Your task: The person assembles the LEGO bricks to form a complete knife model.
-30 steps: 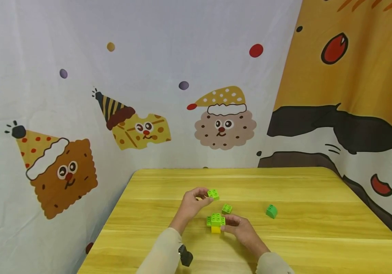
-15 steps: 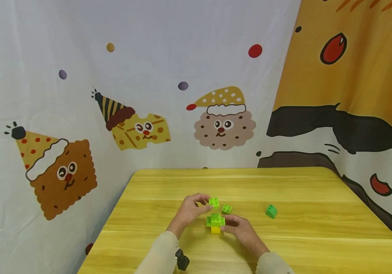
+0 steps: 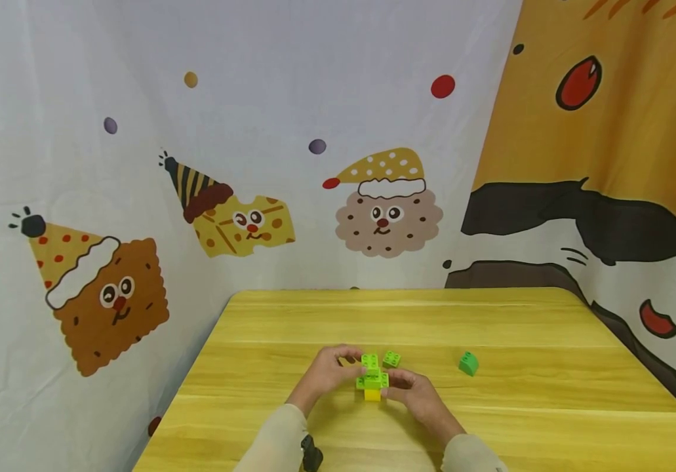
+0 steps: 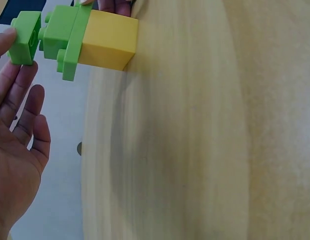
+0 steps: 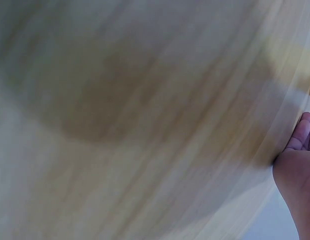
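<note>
My left hand (image 3: 327,373) pinches a light green building brick (image 4: 24,39) between thumb and fingertips. That brick is right above a small stack, its underside at the top studs; I cannot tell whether they touch. The stack has a yellow block (image 4: 109,40) at the bottom, a wider flat green brick (image 4: 71,62) over it, and a narrower green brick (image 4: 60,27) on top. In the head view my right hand (image 3: 419,396) holds the stack from the right with thumb and fingers. The right wrist view catches only part of this hand (image 5: 300,165).
A loose light green brick (image 3: 391,358) lies just behind the stack. Farther right rests a darker green brick (image 3: 469,363) with a curved side. The wooden table (image 3: 550,432) meets a cartoon-printed cloth (image 3: 290,98) at the back.
My left hand has lowered its green brick toward me, from behind the stack to directly above its top studs. The right hand has stayed at the stack.
</note>
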Action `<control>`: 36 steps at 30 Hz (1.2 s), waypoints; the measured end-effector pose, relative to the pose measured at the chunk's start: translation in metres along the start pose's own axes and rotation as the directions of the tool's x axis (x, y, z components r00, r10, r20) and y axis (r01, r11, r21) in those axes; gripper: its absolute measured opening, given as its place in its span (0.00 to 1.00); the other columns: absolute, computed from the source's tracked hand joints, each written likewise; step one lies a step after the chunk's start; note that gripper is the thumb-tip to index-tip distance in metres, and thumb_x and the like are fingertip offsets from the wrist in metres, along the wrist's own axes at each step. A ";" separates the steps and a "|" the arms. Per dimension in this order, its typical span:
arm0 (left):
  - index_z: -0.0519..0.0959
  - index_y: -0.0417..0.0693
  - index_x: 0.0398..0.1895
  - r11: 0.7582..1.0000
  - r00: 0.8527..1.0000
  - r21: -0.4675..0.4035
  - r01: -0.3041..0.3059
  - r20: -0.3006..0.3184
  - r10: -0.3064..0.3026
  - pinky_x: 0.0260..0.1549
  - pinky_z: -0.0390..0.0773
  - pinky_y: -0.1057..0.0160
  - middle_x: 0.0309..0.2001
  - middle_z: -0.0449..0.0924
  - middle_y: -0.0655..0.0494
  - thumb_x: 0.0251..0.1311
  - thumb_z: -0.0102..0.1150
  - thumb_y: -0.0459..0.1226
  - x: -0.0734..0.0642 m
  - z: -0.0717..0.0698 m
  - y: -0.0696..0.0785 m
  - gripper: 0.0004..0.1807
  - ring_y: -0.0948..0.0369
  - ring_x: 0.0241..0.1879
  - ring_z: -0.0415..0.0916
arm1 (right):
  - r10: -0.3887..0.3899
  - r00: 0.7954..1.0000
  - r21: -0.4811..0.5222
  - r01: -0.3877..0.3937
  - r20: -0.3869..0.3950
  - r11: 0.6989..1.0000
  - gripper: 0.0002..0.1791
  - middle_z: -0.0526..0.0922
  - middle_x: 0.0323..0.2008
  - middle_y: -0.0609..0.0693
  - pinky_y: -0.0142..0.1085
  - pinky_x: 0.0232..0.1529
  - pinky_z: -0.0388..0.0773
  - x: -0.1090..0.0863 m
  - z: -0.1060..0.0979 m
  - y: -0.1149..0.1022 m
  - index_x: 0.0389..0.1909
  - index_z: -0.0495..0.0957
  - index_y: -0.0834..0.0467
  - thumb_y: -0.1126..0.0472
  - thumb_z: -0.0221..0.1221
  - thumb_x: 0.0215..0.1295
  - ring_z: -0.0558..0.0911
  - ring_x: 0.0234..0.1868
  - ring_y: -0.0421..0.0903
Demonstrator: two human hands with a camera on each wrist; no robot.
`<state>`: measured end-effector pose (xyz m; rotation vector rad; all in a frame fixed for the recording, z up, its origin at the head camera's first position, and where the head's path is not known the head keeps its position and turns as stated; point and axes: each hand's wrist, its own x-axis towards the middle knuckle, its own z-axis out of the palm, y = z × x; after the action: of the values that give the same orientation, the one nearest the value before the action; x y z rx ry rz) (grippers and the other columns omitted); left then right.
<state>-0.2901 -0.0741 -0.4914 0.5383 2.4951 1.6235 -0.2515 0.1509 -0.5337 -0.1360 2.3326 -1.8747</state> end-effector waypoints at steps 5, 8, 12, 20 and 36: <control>0.86 0.57 0.46 1.000 1.000 0.001 0.009 0.026 -0.009 0.37 0.74 0.57 0.46 0.81 0.57 0.57 0.71 0.45 -0.003 0.002 -0.002 0.13 0.55 0.43 0.72 | 0.007 1.000 0.006 -0.007 0.020 1.000 0.26 0.82 0.51 0.53 0.50 0.54 0.76 0.001 0.000 0.000 0.57 0.79 0.61 0.54 0.70 0.60 0.79 0.53 0.52; 0.86 0.56 0.46 1.000 0.999 0.006 0.010 0.040 -0.011 0.36 0.73 0.58 0.47 0.81 0.53 0.58 0.71 0.45 -0.002 0.003 -0.002 0.14 0.56 0.42 0.72 | 0.004 1.000 0.015 -0.005 0.022 1.000 0.26 0.82 0.51 0.53 0.49 0.53 0.76 0.002 -0.001 0.000 0.57 0.80 0.61 0.54 0.70 0.60 0.79 0.53 0.51; 0.86 0.55 0.47 1.000 0.999 0.015 0.006 0.044 -0.006 0.41 0.72 0.56 0.48 0.81 0.53 0.58 0.70 0.44 -0.001 0.004 -0.002 0.14 0.54 0.46 0.73 | 0.006 1.000 0.021 -0.007 0.023 1.000 0.26 0.82 0.51 0.53 0.50 0.54 0.76 0.002 -0.001 -0.001 0.57 0.80 0.61 0.54 0.70 0.60 0.79 0.53 0.52; 0.84 0.53 0.49 0.999 0.999 -0.019 -0.030 0.035 0.031 0.45 0.70 0.55 0.45 0.81 0.59 0.59 0.70 0.41 -0.001 0.007 -0.004 0.15 0.53 0.49 0.73 | 0.010 1.000 0.020 -0.010 0.017 1.000 0.26 0.82 0.52 0.54 0.50 0.55 0.75 -0.001 -0.001 -0.002 0.57 0.79 0.62 0.55 0.69 0.61 0.78 0.54 0.52; 0.85 0.56 0.48 1.000 0.999 0.010 -0.021 0.030 0.021 0.44 0.71 0.57 0.45 0.80 0.62 0.58 0.70 0.45 -0.001 0.011 -0.006 0.15 0.55 0.47 0.73 | -0.006 1.000 0.016 0.006 -0.001 1.000 0.26 0.82 0.51 0.55 0.49 0.54 0.76 0.002 -0.001 0.002 0.57 0.79 0.63 0.56 0.70 0.60 0.79 0.53 0.53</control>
<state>-0.2873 -0.0679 -0.5018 0.5873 2.4856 1.5987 -0.2537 0.1518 -0.5357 -0.1401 2.3202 -1.8961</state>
